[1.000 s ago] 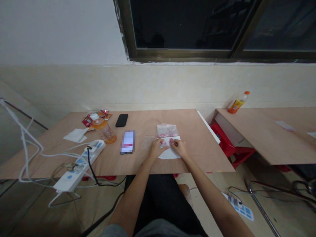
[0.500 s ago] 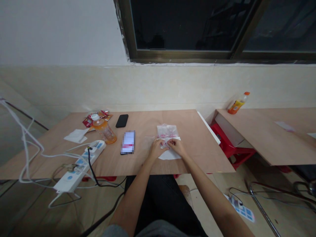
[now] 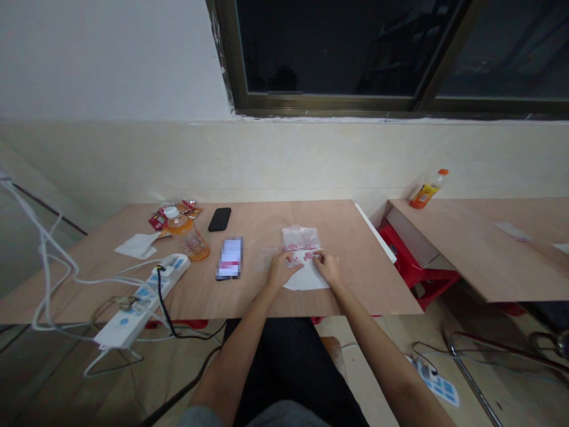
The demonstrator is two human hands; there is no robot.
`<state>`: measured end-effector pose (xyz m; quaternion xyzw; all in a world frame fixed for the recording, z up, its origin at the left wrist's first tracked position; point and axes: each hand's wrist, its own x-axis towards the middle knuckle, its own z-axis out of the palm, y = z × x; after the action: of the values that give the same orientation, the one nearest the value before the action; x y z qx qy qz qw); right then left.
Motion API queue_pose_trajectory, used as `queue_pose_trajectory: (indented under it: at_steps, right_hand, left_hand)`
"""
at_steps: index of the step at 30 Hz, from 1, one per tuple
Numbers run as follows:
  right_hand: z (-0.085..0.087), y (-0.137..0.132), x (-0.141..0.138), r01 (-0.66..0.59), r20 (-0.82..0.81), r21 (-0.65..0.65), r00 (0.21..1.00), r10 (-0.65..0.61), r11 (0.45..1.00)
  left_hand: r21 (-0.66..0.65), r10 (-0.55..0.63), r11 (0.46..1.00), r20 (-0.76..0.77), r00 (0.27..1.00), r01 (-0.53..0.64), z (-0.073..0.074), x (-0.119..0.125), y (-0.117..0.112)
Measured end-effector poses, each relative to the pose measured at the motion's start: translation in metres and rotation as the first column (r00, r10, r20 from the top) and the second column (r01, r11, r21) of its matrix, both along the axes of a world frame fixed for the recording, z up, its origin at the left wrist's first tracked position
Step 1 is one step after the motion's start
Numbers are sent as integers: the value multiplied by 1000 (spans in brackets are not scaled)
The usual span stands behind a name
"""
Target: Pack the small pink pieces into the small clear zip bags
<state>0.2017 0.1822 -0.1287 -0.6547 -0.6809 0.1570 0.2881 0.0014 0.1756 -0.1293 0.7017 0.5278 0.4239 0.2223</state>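
A clear plastic wrapper [image 3: 301,237] with pink print lies on the table before me, its near part over a folded white tissue [image 3: 306,280]. My left hand [image 3: 281,269] rests on the left side of these, thumb stretched to the right and apart from the fingers. At the right side, my right hand [image 3: 329,268] has its thumb and forefinger close together on the wrapper's printed edge. The exact contact under the fingertips is too small to make out.
Left of my hands lie a lit phone [image 3: 230,258] and a black phone [image 3: 220,219]. Farther left stand an orange drink bottle [image 3: 189,237], red packets [image 3: 157,221], a crumpled tissue [image 3: 137,245] and a cabled power strip [image 3: 142,302]. Another bottle [image 3: 427,191] stands on the right table.
My right hand has moved to the right, away from my left hand, uncovering pink print and more of the tissue between them. The left hand has stayed nearly in place.
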Motion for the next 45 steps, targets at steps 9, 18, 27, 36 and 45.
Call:
queue_pose_trajectory:
  at_steps: [9,18,27,36,45]
  right_hand:
    - [1,-1,-4,-33,54,-2,998,33,999]
    - [1,-2,-4,-45,81,6,996,44,999]
    - [-2,0,-5,-30,81,21,996,28,999]
    - [1,-1,-3,-109,-128,117,984,124,987]
    - [-10,3,-2,-254,-212,138,937,279,957]
  left_hand:
    - [-24,258,965,259,931,-261,13,13,-2]
    - [-9,74,997,89,993,-73,-12,18,8]
    - [31,20,999,34,999,-21,-16,18,9]
    - [15,-31,999,58,998,31,-15,18,9]
    - [15,-49,999,7,999,49,-13,18,9]
